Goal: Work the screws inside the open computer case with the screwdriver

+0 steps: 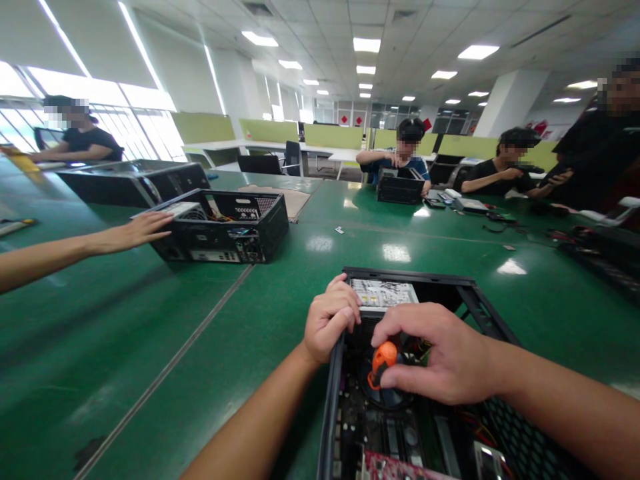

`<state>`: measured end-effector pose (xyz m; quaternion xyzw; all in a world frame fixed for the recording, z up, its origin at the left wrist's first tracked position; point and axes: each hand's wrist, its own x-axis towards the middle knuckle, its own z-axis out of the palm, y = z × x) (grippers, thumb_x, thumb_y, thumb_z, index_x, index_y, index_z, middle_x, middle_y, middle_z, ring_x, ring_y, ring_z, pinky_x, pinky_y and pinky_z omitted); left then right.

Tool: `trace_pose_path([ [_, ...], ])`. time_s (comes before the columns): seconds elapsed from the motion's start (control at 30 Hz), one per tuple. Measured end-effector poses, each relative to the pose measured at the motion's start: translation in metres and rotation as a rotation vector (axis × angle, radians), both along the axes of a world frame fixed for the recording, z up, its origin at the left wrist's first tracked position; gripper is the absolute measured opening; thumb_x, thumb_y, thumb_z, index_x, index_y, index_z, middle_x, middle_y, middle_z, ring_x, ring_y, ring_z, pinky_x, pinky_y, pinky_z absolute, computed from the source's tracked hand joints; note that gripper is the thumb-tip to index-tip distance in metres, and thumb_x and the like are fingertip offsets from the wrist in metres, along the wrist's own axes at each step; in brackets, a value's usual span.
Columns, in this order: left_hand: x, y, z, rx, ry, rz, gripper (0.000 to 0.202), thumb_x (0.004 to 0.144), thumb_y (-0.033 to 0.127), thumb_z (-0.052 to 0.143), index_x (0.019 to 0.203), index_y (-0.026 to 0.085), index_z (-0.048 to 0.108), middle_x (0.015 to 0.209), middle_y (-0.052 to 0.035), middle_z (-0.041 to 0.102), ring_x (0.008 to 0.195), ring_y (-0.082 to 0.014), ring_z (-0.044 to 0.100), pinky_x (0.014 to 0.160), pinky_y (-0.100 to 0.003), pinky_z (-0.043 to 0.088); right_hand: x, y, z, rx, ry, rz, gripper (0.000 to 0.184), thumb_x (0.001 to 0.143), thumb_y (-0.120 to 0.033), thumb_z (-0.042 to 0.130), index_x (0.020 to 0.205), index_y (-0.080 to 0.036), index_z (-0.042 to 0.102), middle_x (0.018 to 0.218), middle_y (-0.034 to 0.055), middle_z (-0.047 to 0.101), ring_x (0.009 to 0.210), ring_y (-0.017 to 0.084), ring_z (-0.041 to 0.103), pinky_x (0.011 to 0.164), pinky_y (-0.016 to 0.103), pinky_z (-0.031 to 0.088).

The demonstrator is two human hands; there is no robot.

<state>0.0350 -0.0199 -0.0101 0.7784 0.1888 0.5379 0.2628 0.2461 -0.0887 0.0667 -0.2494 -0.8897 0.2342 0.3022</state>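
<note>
An open black computer case (467, 285) lies on the green table (280, 293) right in front of me, its boards, fan and cables exposed. My left hand (330, 323) is closed over the case's left wall near the silver power supply (383, 293). My right hand (440, 353) is wrapped round an orange-handled screwdriver (381, 363), held upright above the fan inside the case. The screwdriver's tip is hidden.
A second open case (225, 227) stands at the left, with another person's hand (137, 232) against it. A closed case (130, 180) lies behind it. Several people sit at the far side, with another case (400, 187), tools and cables. A small loose part (339, 230) lies mid-table.
</note>
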Motion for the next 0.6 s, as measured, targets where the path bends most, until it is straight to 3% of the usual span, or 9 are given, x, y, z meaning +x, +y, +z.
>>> trace_pose_path([
  [0.27, 0.001, 0.0003, 0.0008, 0.011, -0.019, -0.01, 0.055, 0.098, 0.041, 0.042, 0.048, 0.02, 0.053, 0.056, -0.0024, 0.065, 0.075, -0.019, 0.062, 0.115, -0.045, 0.034, 0.004, 0.0012, 0.0032, -0.015, -0.012, 0.072, 0.028, 0.093, -0.014, 0.055, 0.12, -0.016, 0.063, 0.108, 0.007, 0.075, 0.099, 0.017, 0.069, 0.092, 0.033, 0.053],
  [0.6, 0.0007, -0.0005, 0.0011, -0.014, 0.004, 0.008, 0.057, 0.098, 0.045, 0.041, 0.049, 0.02, 0.052, 0.056, -0.0021, 0.064, 0.074, -0.0184, 0.063, 0.115, -0.044, 0.034, 0.0038, 0.0026, 0.0014, 0.005, -0.021, 0.041, 0.032, 0.093, -0.016, 0.056, 0.124, -0.019, 0.063, 0.111, 0.0073, 0.075, 0.101, 0.018, 0.07, 0.092, 0.035, 0.054],
])
